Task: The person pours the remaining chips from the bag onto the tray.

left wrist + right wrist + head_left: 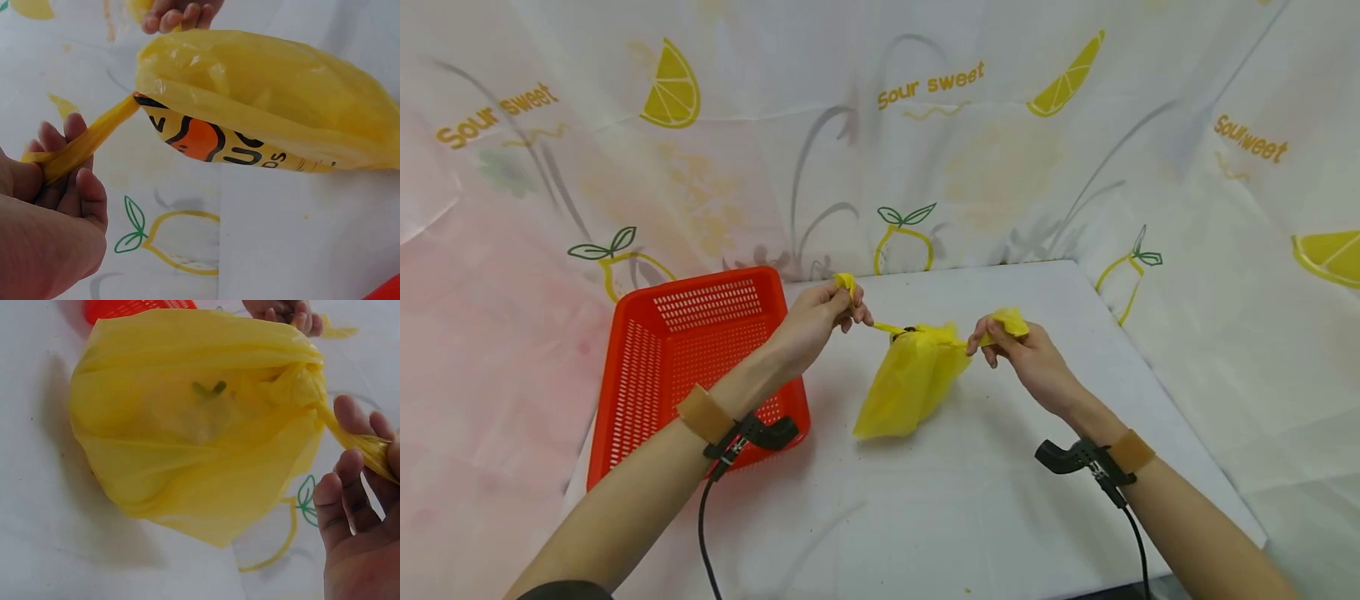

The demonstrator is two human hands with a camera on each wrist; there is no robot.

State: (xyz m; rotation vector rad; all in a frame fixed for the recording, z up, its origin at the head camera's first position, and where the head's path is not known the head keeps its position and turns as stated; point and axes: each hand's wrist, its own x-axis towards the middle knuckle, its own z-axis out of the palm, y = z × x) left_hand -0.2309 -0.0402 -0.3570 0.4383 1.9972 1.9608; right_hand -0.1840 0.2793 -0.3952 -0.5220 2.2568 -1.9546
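A yellow plastic bag [913,387] hangs over the white table, stretched by its two handles between my hands. My left hand [827,312] pinches one twisted handle, whose loose end pokes up above the fingers. The other handle is gripped by my right hand [1018,354], with a crumpled end showing over the thumb. Where the handles meet, the bag's top is gathered into a knot [303,387]. Black lettering and an orange figure [199,139] show on the bag's side in the left wrist view. Through the thin plastic, a small dark green shape [219,387] shows in the right wrist view.
A red plastic basket [632,392] with slotted walls stands on the left of the white table [925,508], partly behind my left forearm. Lemon-printed cloth [985,167] hangs behind and at the sides. Cables [703,533] trail from both wrist cameras.
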